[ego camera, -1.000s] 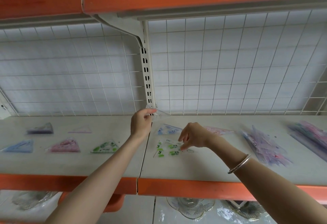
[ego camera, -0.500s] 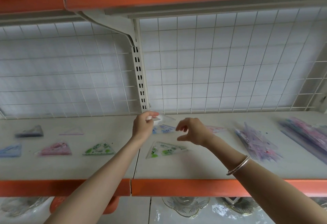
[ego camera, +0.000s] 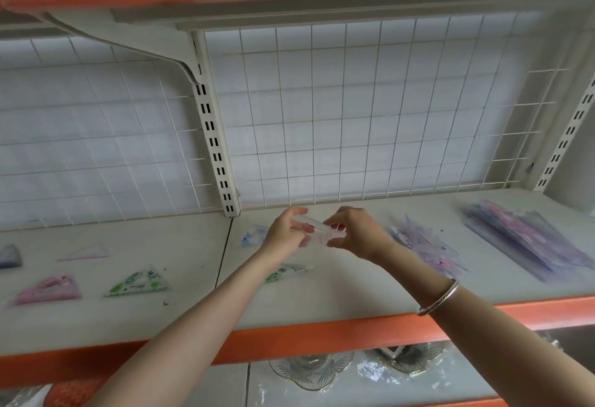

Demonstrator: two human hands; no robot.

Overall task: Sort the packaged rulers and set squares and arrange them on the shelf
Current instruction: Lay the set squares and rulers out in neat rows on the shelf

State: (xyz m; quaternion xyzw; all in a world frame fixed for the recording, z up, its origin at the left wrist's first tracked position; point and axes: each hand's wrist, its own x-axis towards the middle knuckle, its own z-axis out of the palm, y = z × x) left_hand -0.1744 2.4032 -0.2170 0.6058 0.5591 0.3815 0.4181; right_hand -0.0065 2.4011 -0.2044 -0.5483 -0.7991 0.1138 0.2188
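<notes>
Left hand (ego camera: 285, 234) and right hand (ego camera: 359, 234) pinch one clear packet (ego camera: 314, 229) right of the post (ego camera: 219, 155); mid-sort, likely needs a matching spot next.

Nothing can be read: the print on the clear packet (ego camera: 317, 229), the green set square (ego camera: 138, 282), the pink set square (ego camera: 46, 290) and the pile of packaged rulers (ego camera: 528, 239) is too blurred.

glossy clear plastic packet (ego camera: 317, 229), matt pale shelf (ego camera: 354, 287), white wire grid (ego camera: 344, 136), shiny metal bangle (ego camera: 439, 299)
</notes>
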